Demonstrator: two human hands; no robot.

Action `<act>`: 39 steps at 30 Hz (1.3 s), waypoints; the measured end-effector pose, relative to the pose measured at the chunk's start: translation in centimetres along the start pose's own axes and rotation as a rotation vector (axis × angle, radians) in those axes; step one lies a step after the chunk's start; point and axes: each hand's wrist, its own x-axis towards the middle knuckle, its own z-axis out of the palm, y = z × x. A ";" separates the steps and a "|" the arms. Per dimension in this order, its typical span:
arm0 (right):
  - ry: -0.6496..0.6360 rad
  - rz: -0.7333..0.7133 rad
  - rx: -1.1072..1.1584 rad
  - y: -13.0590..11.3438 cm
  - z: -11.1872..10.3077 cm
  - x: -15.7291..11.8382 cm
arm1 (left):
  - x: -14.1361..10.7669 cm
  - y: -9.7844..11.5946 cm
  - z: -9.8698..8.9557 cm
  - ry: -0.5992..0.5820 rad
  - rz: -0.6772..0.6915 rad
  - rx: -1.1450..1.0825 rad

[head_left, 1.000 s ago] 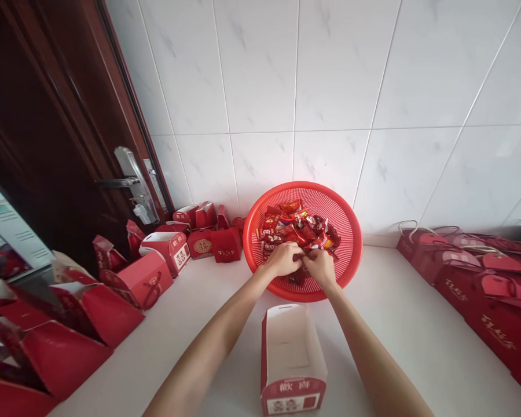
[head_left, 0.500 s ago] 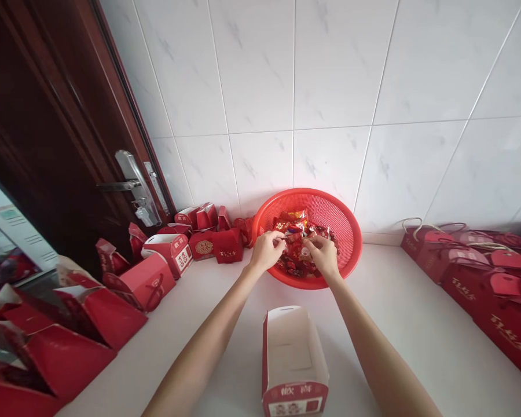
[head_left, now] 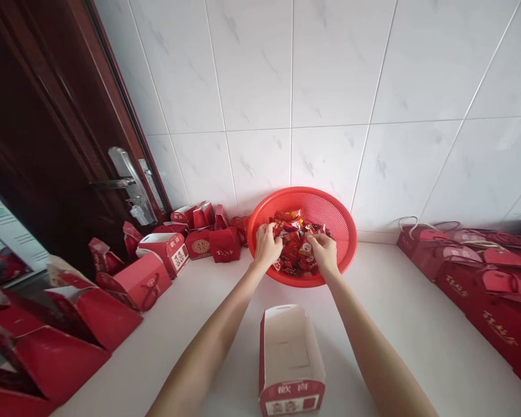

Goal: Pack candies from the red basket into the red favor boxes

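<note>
A round red plastic basket (head_left: 346,255) stands against the tiled wall with red-wrapped sweets (head_left: 293,246) in it. Both hands reach into it. My left hand (head_left: 267,245) is at the left side of the pile, fingers bent down onto the sweets; what it grips, if anything, is hidden. My right hand (head_left: 322,250) pinches a small wrapped sweet (head_left: 306,248) at the right of the pile. Nearer to me, between my forearms, an open red and white box (head_left: 290,353) stands with its white inside bare.
Several red boxes (head_left: 156,252) line the left side, in front of a dark wooden door (head_left: 39,104) with a metal handle. On the right, red gift bags (head_left: 473,289) with cord handles stand in a row along the white table (head_left: 408,330).
My left hand has shifted left and a little lower over the sweets, away from my right hand. The whole view has moved slightly.
</note>
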 end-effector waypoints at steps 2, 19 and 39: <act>0.008 -0.010 -0.020 0.1 0.0 0.0 | -0.4 -0.2 0.7 0.045 0.042 0.013; 0.011 -0.180 -0.103 2.3 1.9 1.6 | 0.8 -3.2 3.9 0.128 0.210 -0.098; -0.109 -0.007 -0.082 1.5 -0.8 0.1 | -0.7 -2.7 0.2 0.045 0.217 -0.126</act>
